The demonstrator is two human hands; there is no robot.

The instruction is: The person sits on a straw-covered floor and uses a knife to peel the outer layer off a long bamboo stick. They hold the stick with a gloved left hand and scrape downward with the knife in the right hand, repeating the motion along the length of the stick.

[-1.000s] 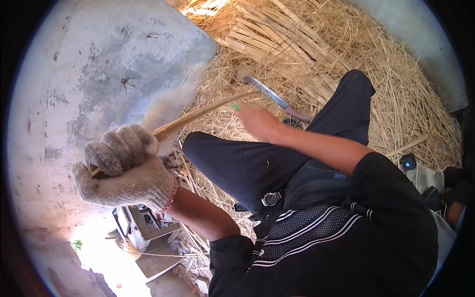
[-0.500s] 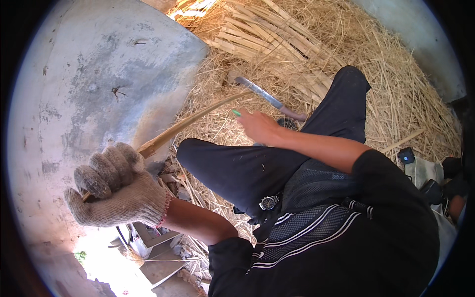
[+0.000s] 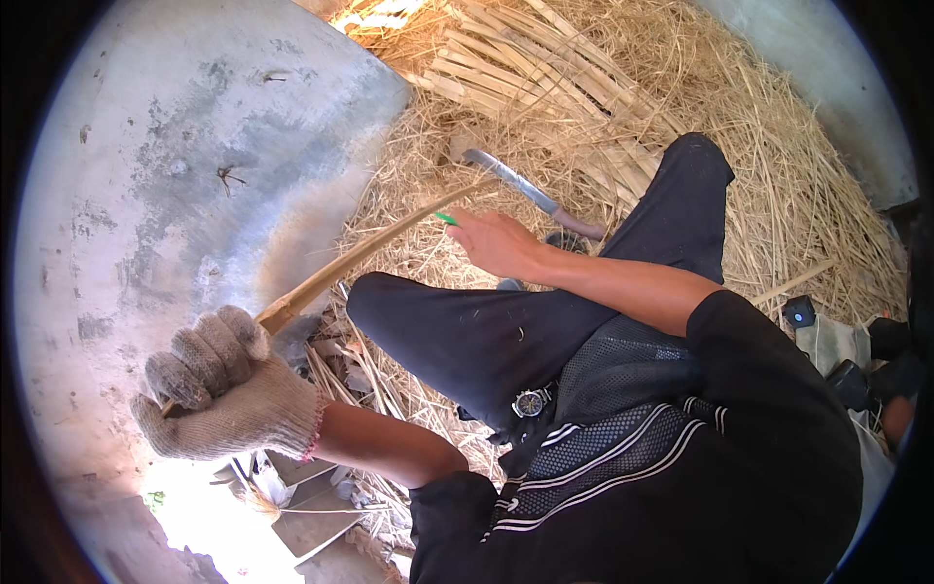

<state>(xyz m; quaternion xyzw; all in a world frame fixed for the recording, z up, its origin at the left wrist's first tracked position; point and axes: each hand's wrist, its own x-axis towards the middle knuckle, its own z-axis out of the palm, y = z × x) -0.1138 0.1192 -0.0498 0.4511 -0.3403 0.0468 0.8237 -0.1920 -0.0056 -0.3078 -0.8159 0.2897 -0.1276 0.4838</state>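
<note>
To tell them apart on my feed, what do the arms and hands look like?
The left hand wears a grey-beige knitted glove with a reddish cuff edge; the right hand is bare. Black sleeves end near the elbows, both forearms uncovered.

The stick (image 3: 375,241) is gripped at its near end by the gloved left hand (image 3: 229,389). A small green thing (image 3: 446,219) is held by the bare right hand (image 3: 496,243) just beside the stick; whether the two touch cannot be told. Near the stick's far tip, a knife (image 3: 525,180) is laid on straw (image 3: 778,175); beyond it, slats (image 3: 496,73) are heaped. The stick is flanked on its left by a wall (image 3: 165,243).
</note>
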